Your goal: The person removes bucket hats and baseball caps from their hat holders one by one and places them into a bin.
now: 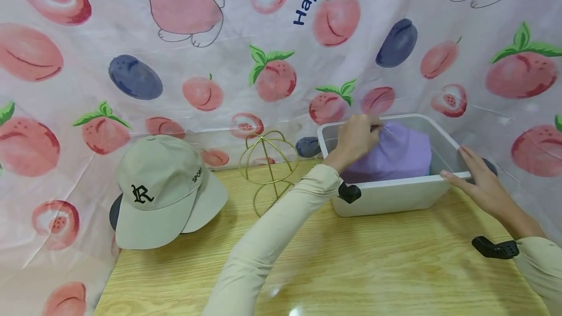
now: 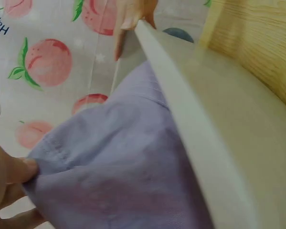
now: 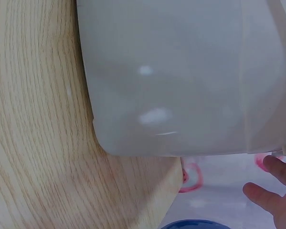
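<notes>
Right of centre in the head view, the left hand [image 1: 356, 136] is pinching purple fabric [image 1: 406, 152] tightly inside the white bin [image 1: 386, 198], the right hand [image 1: 482, 180] is touching the bin's right-end rim with fingers spread, and a gold wire stand [image 1: 269, 173] is standing mid-frame.

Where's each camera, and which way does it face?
Head: on the head, looking forward and down at the bin and purple cloth; left hand and right hand show.
Left wrist: worn there, facing the purple cloth; left hand close, right hand beyond.
Right wrist: worn there, facing the table and the bin's outside; right hand at lower right.
Head and left wrist share the purple cloth.
</notes>
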`<action>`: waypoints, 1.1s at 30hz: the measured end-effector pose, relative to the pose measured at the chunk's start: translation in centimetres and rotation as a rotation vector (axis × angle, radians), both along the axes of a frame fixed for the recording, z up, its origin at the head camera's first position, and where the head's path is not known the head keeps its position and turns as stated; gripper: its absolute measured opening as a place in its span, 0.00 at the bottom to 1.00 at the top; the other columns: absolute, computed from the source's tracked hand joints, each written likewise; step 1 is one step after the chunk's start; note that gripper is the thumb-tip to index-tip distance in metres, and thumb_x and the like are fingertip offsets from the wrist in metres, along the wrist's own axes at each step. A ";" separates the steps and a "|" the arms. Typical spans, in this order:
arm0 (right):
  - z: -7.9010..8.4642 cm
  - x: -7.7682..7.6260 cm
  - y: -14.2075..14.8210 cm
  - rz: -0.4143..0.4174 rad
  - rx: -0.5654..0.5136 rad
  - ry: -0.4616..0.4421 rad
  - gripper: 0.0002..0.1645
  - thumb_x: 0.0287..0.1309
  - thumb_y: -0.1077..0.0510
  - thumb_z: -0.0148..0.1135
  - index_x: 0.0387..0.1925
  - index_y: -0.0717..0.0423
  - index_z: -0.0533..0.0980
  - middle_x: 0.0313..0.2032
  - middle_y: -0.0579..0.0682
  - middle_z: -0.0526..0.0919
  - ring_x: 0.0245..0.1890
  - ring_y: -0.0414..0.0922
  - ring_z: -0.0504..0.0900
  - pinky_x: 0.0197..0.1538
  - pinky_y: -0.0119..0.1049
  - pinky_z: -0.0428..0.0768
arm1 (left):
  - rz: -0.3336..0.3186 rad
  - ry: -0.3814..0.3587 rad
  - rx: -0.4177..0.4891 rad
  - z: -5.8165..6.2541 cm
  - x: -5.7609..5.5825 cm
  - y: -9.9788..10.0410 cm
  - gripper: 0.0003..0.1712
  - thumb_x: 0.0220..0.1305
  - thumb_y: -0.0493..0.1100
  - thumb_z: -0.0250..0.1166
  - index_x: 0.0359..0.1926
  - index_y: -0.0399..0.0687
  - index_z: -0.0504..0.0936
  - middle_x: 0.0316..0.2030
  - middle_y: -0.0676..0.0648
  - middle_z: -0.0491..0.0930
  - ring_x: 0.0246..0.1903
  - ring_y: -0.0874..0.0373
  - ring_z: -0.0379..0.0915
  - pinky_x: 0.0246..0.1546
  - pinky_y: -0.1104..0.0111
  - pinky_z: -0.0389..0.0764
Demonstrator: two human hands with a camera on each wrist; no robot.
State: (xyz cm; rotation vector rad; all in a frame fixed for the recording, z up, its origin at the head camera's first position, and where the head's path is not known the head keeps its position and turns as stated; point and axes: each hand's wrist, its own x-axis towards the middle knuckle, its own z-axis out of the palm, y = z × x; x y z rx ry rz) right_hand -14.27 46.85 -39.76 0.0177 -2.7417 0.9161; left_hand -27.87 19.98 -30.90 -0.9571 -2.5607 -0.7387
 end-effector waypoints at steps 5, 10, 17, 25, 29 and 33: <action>0.0 -0.1 -0.1 0.004 -0.008 0.001 0.50 0.64 0.48 0.54 0.73 0.59 0.36 0.73 0.61 0.34 0.70 0.64 0.33 0.59 0.72 0.37 | -0.050 -0.052 -0.040 -0.9 0.6 0.5 0.11 0.64 0.45 0.61 0.42 0.65 0.87 0.39 0.61 0.82 0.35 0.68 0.74 0.30 0.69 0.74; -0.2 -0.1 -0.1 0.009 0.005 0.016 0.50 0.63 0.49 0.54 0.73 0.62 0.37 0.72 0.63 0.35 0.69 0.65 0.34 0.59 0.72 0.37 | -0.081 -0.081 -0.052 -1.3 1.3 0.7 0.13 0.64 0.42 0.60 0.44 0.62 0.86 0.41 0.61 0.82 0.35 0.69 0.74 0.34 0.72 0.75; 0.0 0.1 -0.1 -0.001 -0.002 0.005 0.50 0.64 0.48 0.54 0.73 0.60 0.36 0.73 0.62 0.34 0.70 0.64 0.33 0.59 0.72 0.37 | -0.172 -0.055 -0.110 -1.5 1.5 0.9 0.15 0.60 0.36 0.60 0.44 0.57 0.86 0.39 0.59 0.82 0.36 0.69 0.74 0.38 0.77 0.72; -0.2 0.0 0.0 0.002 0.008 0.009 0.50 0.64 0.49 0.54 0.73 0.62 0.36 0.72 0.63 0.34 0.70 0.65 0.34 0.60 0.71 0.36 | -0.263 -0.088 -0.157 -1.9 1.6 0.7 0.20 0.58 0.33 0.59 0.51 0.50 0.82 0.47 0.55 0.81 0.46 0.65 0.75 0.44 0.80 0.70; -0.2 0.1 0.0 0.005 0.011 0.015 0.50 0.63 0.49 0.54 0.72 0.63 0.36 0.72 0.63 0.34 0.69 0.65 0.34 0.60 0.71 0.37 | -0.276 -0.095 -0.157 -1.8 1.7 0.4 0.21 0.56 0.32 0.60 0.52 0.48 0.81 0.48 0.54 0.81 0.48 0.65 0.74 0.45 0.81 0.69; -0.1 0.2 0.0 0.001 0.007 0.014 0.50 0.64 0.48 0.53 0.73 0.62 0.36 0.72 0.63 0.34 0.69 0.65 0.35 0.59 0.71 0.38 | -0.266 -0.100 -0.184 -1.3 2.1 -0.1 0.24 0.56 0.33 0.60 0.55 0.49 0.79 0.51 0.54 0.78 0.51 0.66 0.71 0.49 0.81 0.67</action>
